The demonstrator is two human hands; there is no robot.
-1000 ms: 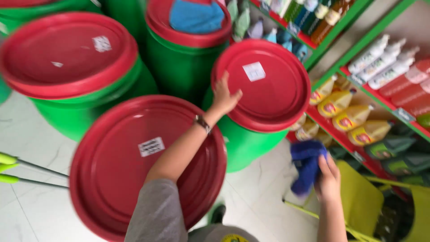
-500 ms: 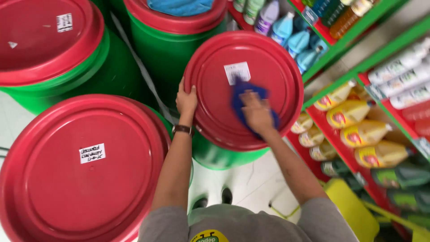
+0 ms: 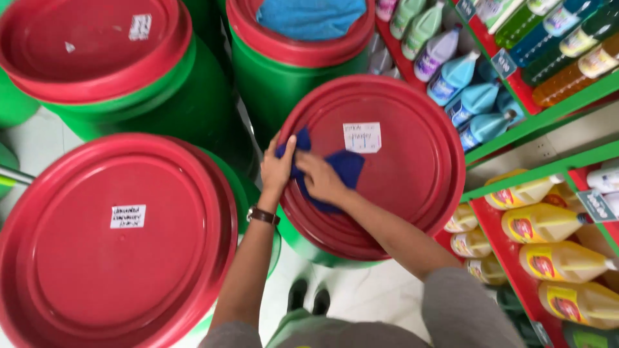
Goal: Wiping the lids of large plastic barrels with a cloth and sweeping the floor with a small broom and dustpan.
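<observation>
While the right hand (image 3: pixel 320 179) presses flat on the blue cloth (image 3: pixel 335 171) at centre frame, the left hand (image 3: pixel 278 169) pinches its edge; firm overlapping strokes across the red drum lid (image 3: pixel 412 193) would wipe best.

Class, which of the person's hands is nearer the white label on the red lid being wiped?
Right hand, on the blue cloth below the white label; left hand is farther, at the lid's edge.

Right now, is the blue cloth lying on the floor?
No, the blue cloth lies on the red lid, under the right hand and left hand.
</observation>
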